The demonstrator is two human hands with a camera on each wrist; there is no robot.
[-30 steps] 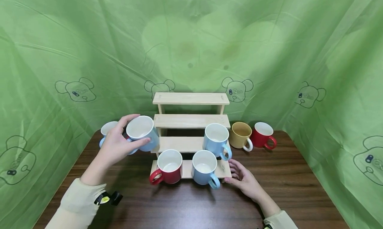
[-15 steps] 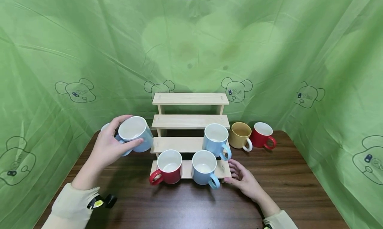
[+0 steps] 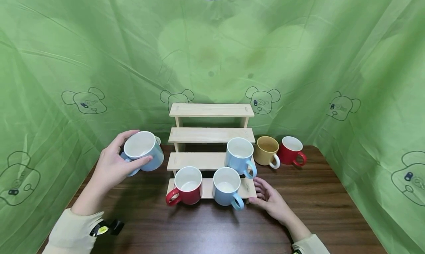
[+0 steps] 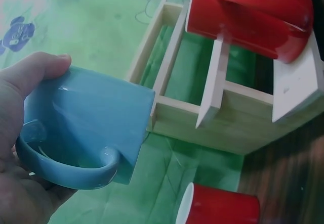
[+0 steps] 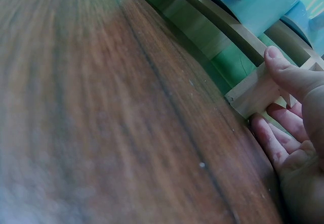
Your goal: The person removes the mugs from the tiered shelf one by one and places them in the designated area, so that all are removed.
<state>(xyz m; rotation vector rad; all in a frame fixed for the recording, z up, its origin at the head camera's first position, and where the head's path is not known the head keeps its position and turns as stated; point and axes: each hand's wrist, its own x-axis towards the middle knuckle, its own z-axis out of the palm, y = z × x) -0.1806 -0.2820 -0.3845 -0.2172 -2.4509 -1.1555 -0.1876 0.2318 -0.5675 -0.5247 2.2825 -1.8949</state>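
Held mug goes further left, away from the stand

The left hand [image 3: 111, 165] moves to the left during the last second, and the blue mug [image 3: 148, 154] goes together with it. Its fingers are curled around the mug body and grip it, with the thumb on the near side. The mug is now in the air, left of the wooden stand [image 3: 196, 160] and apart from it, so it rests on none of the steps. Behind it a pale edge [image 3: 158, 140] comes into sight; I cannot tell to what it belongs.

The right hand [image 3: 273, 202] stays in its place: its thumb and bent fingers hold the right front corner of the stand, which looks like steadying.

On the stand nothing changes. A red mug [image 3: 192, 195] and a second blue mug [image 3: 223, 195] stand on the lowest step, and a third blue mug [image 3: 236, 161] stands one step higher, at the right.
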